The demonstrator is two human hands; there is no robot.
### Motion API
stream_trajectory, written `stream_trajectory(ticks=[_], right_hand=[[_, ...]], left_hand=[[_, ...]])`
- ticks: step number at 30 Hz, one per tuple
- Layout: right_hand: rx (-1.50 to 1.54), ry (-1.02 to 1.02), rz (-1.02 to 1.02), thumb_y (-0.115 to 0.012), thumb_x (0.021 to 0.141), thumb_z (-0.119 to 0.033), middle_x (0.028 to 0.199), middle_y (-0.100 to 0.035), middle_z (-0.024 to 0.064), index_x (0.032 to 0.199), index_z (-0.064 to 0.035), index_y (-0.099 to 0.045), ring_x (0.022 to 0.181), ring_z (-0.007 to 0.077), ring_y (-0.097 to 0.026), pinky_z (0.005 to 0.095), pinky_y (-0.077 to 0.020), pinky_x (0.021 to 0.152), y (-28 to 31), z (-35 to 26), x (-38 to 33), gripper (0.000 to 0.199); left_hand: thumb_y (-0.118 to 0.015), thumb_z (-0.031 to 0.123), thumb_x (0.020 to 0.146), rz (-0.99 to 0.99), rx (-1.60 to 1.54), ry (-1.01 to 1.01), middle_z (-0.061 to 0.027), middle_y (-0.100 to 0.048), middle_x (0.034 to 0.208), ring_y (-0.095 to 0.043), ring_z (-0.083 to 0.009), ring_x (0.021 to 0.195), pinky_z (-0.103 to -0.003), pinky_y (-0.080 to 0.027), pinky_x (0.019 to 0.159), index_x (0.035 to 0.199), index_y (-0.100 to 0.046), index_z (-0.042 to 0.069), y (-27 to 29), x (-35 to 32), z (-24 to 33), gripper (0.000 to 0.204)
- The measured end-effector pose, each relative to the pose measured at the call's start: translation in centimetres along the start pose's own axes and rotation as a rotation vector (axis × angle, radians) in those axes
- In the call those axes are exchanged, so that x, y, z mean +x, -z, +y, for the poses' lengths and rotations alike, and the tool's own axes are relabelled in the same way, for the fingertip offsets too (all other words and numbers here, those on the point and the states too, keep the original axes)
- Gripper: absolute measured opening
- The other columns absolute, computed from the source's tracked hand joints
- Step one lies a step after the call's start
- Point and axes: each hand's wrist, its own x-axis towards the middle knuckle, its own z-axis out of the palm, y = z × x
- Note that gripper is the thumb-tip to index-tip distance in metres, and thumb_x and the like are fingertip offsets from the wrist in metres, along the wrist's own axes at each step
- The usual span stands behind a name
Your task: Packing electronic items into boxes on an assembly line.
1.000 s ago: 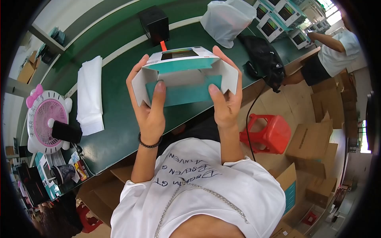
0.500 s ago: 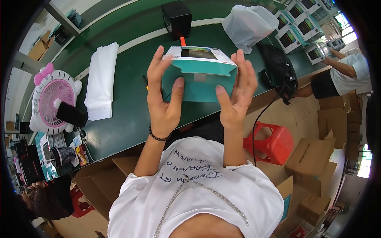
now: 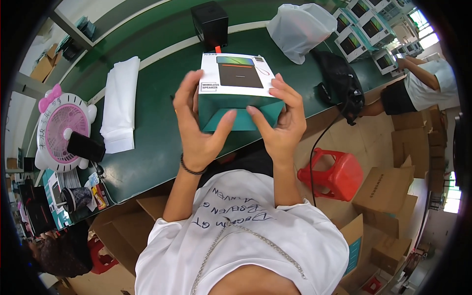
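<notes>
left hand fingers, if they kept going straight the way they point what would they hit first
The left hand grips the teal box, fingers aimed up the picture. Past its edge, the black cube on the green table looks first, though depth is unclear.

Teal-and-white carton (image 3: 236,91) above green bench (image 3: 147,147)

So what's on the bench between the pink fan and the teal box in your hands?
In the head view, a stack of white sheets lies on the green bench between the pink fan and the teal box.
</notes>
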Motion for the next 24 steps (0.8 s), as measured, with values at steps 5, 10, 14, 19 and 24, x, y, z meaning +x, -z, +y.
stream_trajectory(ticks=[5, 10, 14, 19, 24], right_hand=[[0.165, 0.225, -0.182, -0.084, 0.076, -0.006, 0.142, -0.049, 0.0217, 0.089, -0.0029, -0.063, 0.146, 0.0470, -0.037, 0.0528, -0.0412, 0.114, 1.8, 2.8, -0.5, 0.024], [0.114, 0.015, 0.066, -0.087, 0.078, -0.021, 0.142, -0.049, 0.0220, 0.115, -0.0007, -0.059, 0.133, 0.0338, -0.053, 0.0471, -0.0485, 0.107, 3.7, 7.2, 4.9, 0.051], [-0.840, 0.131, 0.636, -0.095, 0.066, -0.041, 0.134, -0.059, 0.0202, 0.132, 0.0040, -0.055, 0.121, 0.0357, -0.061, 0.0464, -0.0502, 0.100, 10.1, 16.7, 14.9, 0.089], [-0.820, -0.100, 0.329, -0.092, 0.065, -0.045, 0.113, -0.071, 0.0223, 0.119, 0.0042, -0.066, 0.106, 0.0398, -0.069, 0.0466, -0.0536, 0.094, 8.8, 18.1, 24.8, 0.077], [-0.914, -0.202, 0.408, -0.084, 0.076, -0.042, 0.105, -0.073, 0.0248, 0.113, 0.0041, -0.068, 0.101, 0.0434, -0.070, 0.0470, -0.0544, 0.091, 9.0, 19.2, 26.7, 0.061]], left_hand=[[-0.065, 0.016, 0.099, 0.003, -0.415, 0.582, -0.0210, -0.037, 0.155, -0.043, -0.0294, 0.140, -0.040, -0.034, 0.117, 0.158, -0.021, 0.000, 2.4, 0.6, -1.7, 0.076], [-0.080, 0.011, 0.087, -0.029, -0.045, 0.312, -0.0195, -0.036, 0.155, -0.043, -0.0284, 0.139, -0.040, -0.038, 0.114, 0.161, -0.014, 0.000, 3.2, -1.4, -6.4, 0.099], [-0.086, 0.010, 0.080, -0.127, 0.084, 0.334, -0.0213, -0.027, 0.160, -0.041, -0.0301, 0.141, -0.042, -0.037, 0.116, 0.162, -0.008, 0.003, 3.2, -2.9, -6.7, 0.113], [-0.094, 0.031, 0.070, -0.136, 0.095, 0.347, -0.0227, -0.023, 0.162, -0.033, -0.0377, 0.148, -0.048, -0.029, 0.121, 0.162, -0.001, 0.006, 4.7, -3.3, -4.5, 0.133], [-0.090, 0.036, 0.074, -0.086, 0.037, 0.300, -0.0237, -0.026, 0.161, -0.033, -0.0387, 0.148, -0.052, -0.028, 0.121, 0.161, -0.008, 0.008, 5.3, -2.5, -3.4, 0.123]])
